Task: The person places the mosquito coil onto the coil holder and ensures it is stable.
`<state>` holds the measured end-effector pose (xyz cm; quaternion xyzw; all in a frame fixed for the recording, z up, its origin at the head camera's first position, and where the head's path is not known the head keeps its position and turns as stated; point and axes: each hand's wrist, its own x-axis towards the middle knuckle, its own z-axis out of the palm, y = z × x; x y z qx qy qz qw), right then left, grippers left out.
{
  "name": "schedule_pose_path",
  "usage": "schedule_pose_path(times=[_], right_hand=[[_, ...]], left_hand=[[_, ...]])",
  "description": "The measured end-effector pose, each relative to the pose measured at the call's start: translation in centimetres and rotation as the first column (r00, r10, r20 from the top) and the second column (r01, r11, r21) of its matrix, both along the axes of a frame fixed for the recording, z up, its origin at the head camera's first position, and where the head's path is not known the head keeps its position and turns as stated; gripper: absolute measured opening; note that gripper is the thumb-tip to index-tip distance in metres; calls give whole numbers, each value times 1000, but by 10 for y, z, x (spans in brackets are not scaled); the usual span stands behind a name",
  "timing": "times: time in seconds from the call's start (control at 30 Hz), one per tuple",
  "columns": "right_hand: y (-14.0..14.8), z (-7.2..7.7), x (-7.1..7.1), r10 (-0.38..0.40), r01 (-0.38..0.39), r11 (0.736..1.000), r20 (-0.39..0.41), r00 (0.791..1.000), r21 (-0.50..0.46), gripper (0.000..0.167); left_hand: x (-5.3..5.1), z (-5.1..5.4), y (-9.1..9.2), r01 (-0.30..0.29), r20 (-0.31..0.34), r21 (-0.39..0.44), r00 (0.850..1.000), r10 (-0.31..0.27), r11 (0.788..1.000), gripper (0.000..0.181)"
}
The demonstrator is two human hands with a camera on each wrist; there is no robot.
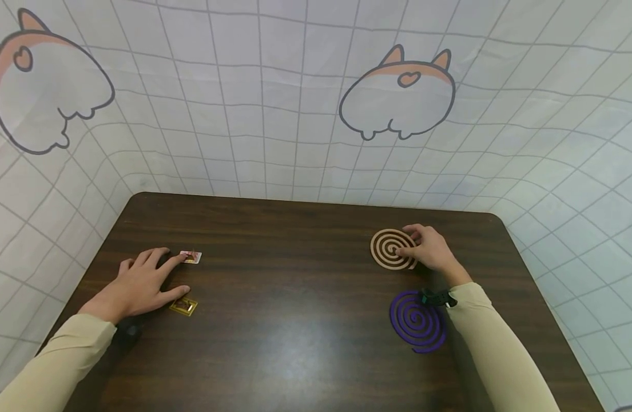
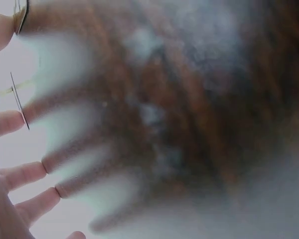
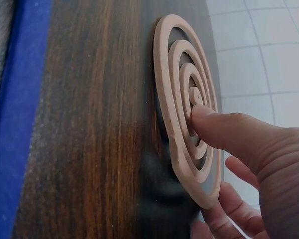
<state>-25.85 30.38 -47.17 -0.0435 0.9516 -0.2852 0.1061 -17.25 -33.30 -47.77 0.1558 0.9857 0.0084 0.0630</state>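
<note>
My left hand [image 1: 135, 289] rests on the table at the left with its fingers spread. Its index fingertip touches a small pink-and-white picture card [image 1: 193, 257]. The thumb tip meets a small gold-framed rectangular piece [image 1: 185, 308], partly hidden beneath it. At the right, my right hand [image 1: 430, 249] holds a tan mosquito coil [image 3: 163, 79], thumb on the rings near the centre and the other fingers around the far edge. Below that wrist lies a purple mosquito coil [image 1: 416, 318], its upper right overlapped by the dark wristband.
All of this is on a dark brown wooden table [image 1: 285, 274] with rounded far corners. A white gridded curtain [image 1: 285, 103] with cartoon animal prints hangs behind it and along both sides.
</note>
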Motion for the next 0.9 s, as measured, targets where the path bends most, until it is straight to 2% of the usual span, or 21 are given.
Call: schedule_pose_path(times=[0.3,0.57,0.9], right_hand=[[-1,-1,-2,0,0,1000,5,1000,-7,74],[-2,2,-2,-35,37,999,79,996,-21,79],[-3,10,-2,-79,91,994,177,981,-58,87]], left_hand=[[1,-3,0,-3,-2,14,1000,3,1000,82],[1,-2,2,5,-5,20,1000,-4,1000,82],[0,0,2,1,-2,17,1000,-1,1000,83]])
